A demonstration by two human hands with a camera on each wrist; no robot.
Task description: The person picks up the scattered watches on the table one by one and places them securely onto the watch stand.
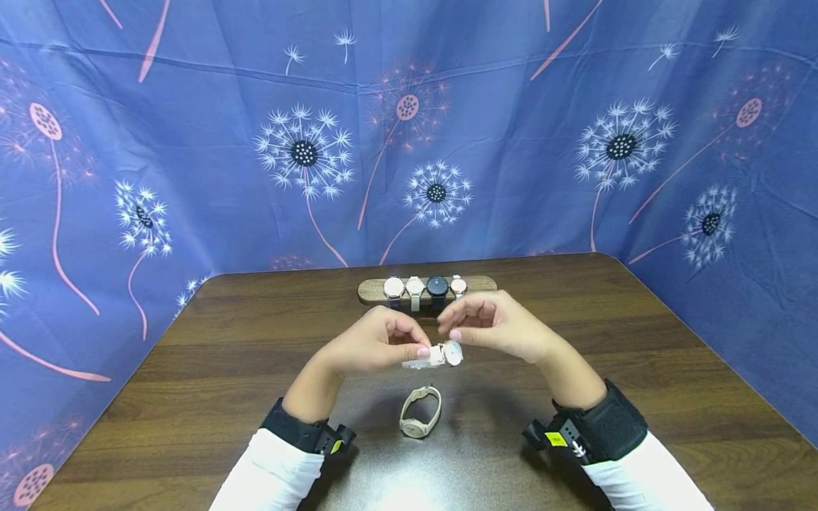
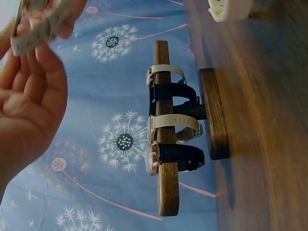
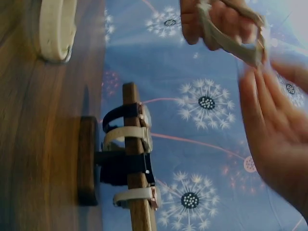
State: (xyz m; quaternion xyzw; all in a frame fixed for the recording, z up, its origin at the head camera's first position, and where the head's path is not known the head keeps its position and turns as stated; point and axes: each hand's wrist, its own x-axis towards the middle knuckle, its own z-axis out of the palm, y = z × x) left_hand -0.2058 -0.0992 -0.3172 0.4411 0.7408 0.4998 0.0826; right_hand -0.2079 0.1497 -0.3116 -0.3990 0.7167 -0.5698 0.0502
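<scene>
My left hand [image 1: 377, 342] pinches the pale strap of a wristwatch [image 1: 453, 353] between thumb and fingers, above the table. The watch has a round light dial with a rose-gold case, facing up toward the head view. In the right wrist view its strap [image 3: 224, 38] forms a loop. My right hand [image 1: 498, 328] is at the dial end, thumb tip right by the case and fingers loosely extended, blurred in the right wrist view. Below both hands a cream wristwatch [image 1: 415, 429] lies on its side on the table, its strap looped.
Behind the hands a wooden watch stand [image 1: 371, 291] bears several watches with dark and light straps, including a black-dialled watch [image 1: 437, 287]. The brown wooden table [image 1: 255, 397] ends at a blue dandelion-print cloth [image 1: 224, 142] at the back and sides.
</scene>
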